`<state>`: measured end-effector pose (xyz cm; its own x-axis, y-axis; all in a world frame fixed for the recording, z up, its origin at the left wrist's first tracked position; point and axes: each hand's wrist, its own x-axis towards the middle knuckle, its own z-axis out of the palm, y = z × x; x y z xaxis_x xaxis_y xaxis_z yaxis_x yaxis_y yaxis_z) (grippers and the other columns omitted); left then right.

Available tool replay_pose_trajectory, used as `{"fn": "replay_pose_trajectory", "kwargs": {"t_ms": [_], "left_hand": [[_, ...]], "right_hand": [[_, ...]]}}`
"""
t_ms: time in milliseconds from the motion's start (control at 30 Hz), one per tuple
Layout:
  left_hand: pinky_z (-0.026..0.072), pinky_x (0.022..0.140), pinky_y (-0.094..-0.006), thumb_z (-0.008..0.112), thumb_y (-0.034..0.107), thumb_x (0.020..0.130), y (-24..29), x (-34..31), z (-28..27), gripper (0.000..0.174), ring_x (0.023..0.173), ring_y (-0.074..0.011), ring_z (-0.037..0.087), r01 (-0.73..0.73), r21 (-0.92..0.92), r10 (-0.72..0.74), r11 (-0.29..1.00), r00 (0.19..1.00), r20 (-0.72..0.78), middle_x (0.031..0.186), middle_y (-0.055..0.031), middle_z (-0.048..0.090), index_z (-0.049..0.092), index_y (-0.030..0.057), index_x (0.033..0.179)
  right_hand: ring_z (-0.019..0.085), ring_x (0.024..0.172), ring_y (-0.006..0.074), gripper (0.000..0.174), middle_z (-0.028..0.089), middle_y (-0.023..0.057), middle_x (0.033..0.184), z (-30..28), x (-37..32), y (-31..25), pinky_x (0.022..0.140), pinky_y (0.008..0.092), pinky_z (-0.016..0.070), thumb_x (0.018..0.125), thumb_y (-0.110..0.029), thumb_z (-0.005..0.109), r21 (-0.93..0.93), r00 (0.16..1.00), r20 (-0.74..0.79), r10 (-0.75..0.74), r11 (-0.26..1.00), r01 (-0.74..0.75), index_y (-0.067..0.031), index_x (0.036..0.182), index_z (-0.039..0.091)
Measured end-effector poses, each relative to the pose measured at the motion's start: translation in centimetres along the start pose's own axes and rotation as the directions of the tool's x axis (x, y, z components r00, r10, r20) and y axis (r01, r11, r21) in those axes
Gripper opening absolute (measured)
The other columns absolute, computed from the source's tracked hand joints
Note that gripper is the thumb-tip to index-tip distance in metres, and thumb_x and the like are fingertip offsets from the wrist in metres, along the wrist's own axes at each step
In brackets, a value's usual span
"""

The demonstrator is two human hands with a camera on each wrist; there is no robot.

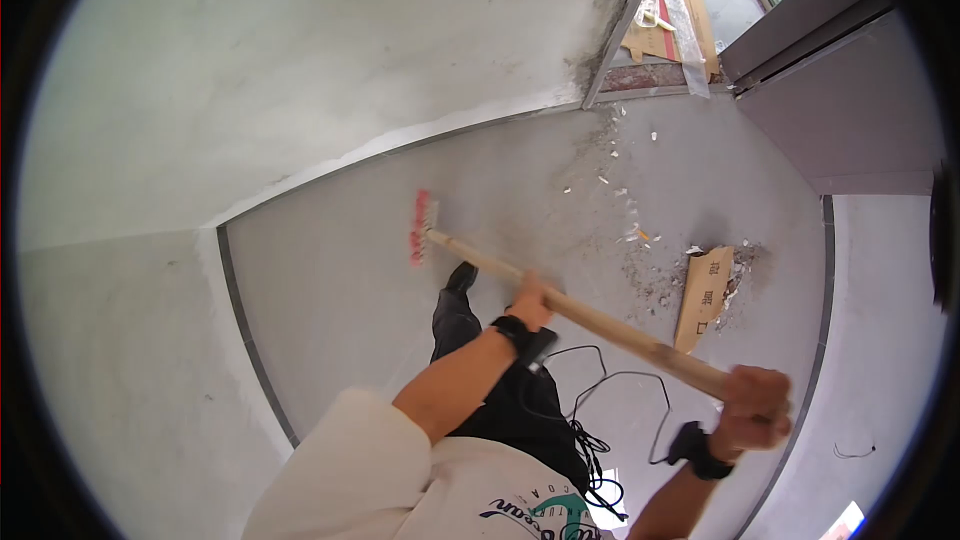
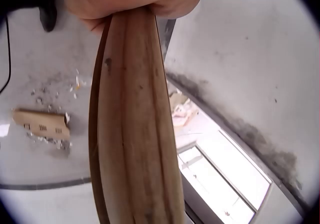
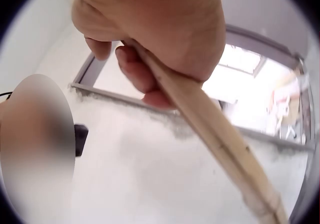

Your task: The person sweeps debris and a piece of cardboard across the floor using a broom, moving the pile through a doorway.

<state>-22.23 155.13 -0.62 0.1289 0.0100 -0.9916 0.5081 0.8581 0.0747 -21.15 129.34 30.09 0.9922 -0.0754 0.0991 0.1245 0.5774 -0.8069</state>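
Observation:
In the head view a broom with a long wooden handle (image 1: 620,333) slants across the floor, its red and white bristle head (image 1: 421,228) blurred at the far left end. My left hand (image 1: 533,302) grips the handle partway along. Near the upper end of the handle, my right hand (image 1: 755,408) is wrapped round it. The left wrist view has my left hand (image 2: 137,1) at the top, with the handle running down close to the camera. Curled fingers of my right hand (image 3: 155,38) hold the handle in the right wrist view.
A cardboard piece (image 1: 703,295) lies on the floor amid dirt and white scraps. More debris (image 1: 632,230) trails toward the doorway, where flattened cardboard (image 1: 690,25) lies. A wall (image 1: 350,60) borders the floor. Black cables (image 1: 600,440) hang by my legs; my shoe (image 1: 462,277) is near the bristle head.

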Motion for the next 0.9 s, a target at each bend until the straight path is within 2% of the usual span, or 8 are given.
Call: {"fn": "replay_pose_trajectory", "kwargs": {"t_ms": [167,267,333,367,467,600,800,900], "left_hand": [[0.0454,0.073,-0.0376,0.04,0.045,0.087,2.0,3.4,-3.6,0.041,0.076,-0.0257,0.052,0.12,0.27,-0.08,0.955,0.985,-0.154,0.085,-0.0124,0.051,0.045,0.0041,0.094],[0.045,0.069,-0.0373,0.053,0.023,0.085,-7.8,11.5,-2.1,0.031,0.077,-0.025,0.051,-0.611,0.79,0.262,0.06,0.773,0.578,0.086,-0.015,0.051,0.039,-0.0009,0.099],[0.0445,0.069,-0.0376,0.054,0.016,0.085,-8.4,2.1,6.8,0.025,0.078,-0.0211,0.048,-0.124,0.514,-0.065,0.849,0.94,0.335,0.086,-0.0133,0.048,0.039,0.0036,0.101],[0.045,0.068,-0.0377,0.052,0.021,0.086,-9.9,1.2,9.9,0.022,0.077,-0.0214,0.049,0.215,0.1,-0.235,0.971,0.927,0.291,0.083,-0.0123,0.046,0.041,0.0072,0.099],[0.0491,0.064,-0.0353,0.051,0.036,0.085,-9.6,-4.7,16.4,0.043,0.079,-0.0223,0.057,0.243,0.001,-0.241,0.97,0.963,0.123,0.095,-0.0131,0.054,0.044,0.0,0.108],[0.0491,0.066,-0.0348,0.052,0.037,0.086,-9.1,-8.6,16.0,0.042,0.075,-0.0209,0.054,0.265,-0.015,-0.26,0.964,0.954,0.146,0.087,-0.0105,0.052,0.042,0.0029,0.109],[0.0467,0.07,-0.034,0.052,0.038,0.084,-4.4,-6.9,3.2,0.038,0.077,-0.0206,0.05,0.11,-0.22,-0.118,0.969,0.993,-0.027,0.084,-0.0108,0.049,0.044,0.0035,0.1],[0.0475,0.067,-0.0347,0.055,0.037,0.081,-1.3,0.9,-6.6,0.037,0.075,-0.0207,0.051,0.163,-0.158,-0.181,0.974,0.978,-0.102,0.079,-0.0101,0.049,0.045,0.0051,0.097]], "right_hand": [[0.025,0.035,0.0141,0.051,0.026,0.0008,0.041,4.8,-1.0,4.8,0.039,0.0288,0.0217,0.074,-0.039,0.061,-0.13,0.999,0.026,0.031,0.991,-0.028,-0.0105,0.052,0.026],[0.024,0.033,0.0096,0.052,0.026,-0.0024,0.041,3.1,-0.7,-0.5,0.037,0.025,0.0209,0.074,-0.043,0.062,-0.274,1.0,-0.015,-0.019,0.962,0.014,-0.0127,0.053,0.025],[0.025,0.033,0.0089,0.047,0.03,-0.0019,0.043,2.7,-0.3,-3.9,0.037,0.0242,0.0211,0.072,-0.041,0.062,-0.36,0.994,0.043,-0.097,0.927,0.106,-0.0132,0.055,0.028],[0.024,0.038,0.009,0.044,0.026,-0.0028,0.045,2.5,0.1,-5.4,0.044,0.0253,0.0214,0.073,-0.041,0.058,-0.382,0.992,0.072,-0.105,0.916,0.125,-0.0142,0.057,0.027],[0.022,0.046,0.0114,0.029,0.022,-0.0009,0.049,0.0,2.2,-10.6,0.053,0.0279,0.0243,0.071,-0.026,0.052,-0.278,0.975,-0.116,-0.189,0.949,0.15,-0.0116,0.061,0.028],[0.026,0.047,0.0108,0.026,0.024,-0.0001,0.05,-1.2,4.5,-14.3,0.053,0.0296,0.0266,0.071,-0.02,0.05,-0.104,0.963,0.267,-0.036,0.992,0.066,-0.0119,0.058,0.028],[0.03,0.044,0.0123,0.037,0.027,0.0011,0.047,-1.7,2.2,-5.5,0.05,0.0283,0.0328,0.07,-0.025,0.057,-0.186,0.987,0.048,-0.151,0.97,0.157,-0.0134,0.052,0.027],[0.025,0.03,0.0148,0.051,0.026,-0.001,0.039,3.0,1.3,2.3,0.034,0.029,0.0251,0.074,-0.038,0.06,-0.07,0.979,0.167,0.119,0.992,-0.109,-0.0125,0.05,0.024]]}}
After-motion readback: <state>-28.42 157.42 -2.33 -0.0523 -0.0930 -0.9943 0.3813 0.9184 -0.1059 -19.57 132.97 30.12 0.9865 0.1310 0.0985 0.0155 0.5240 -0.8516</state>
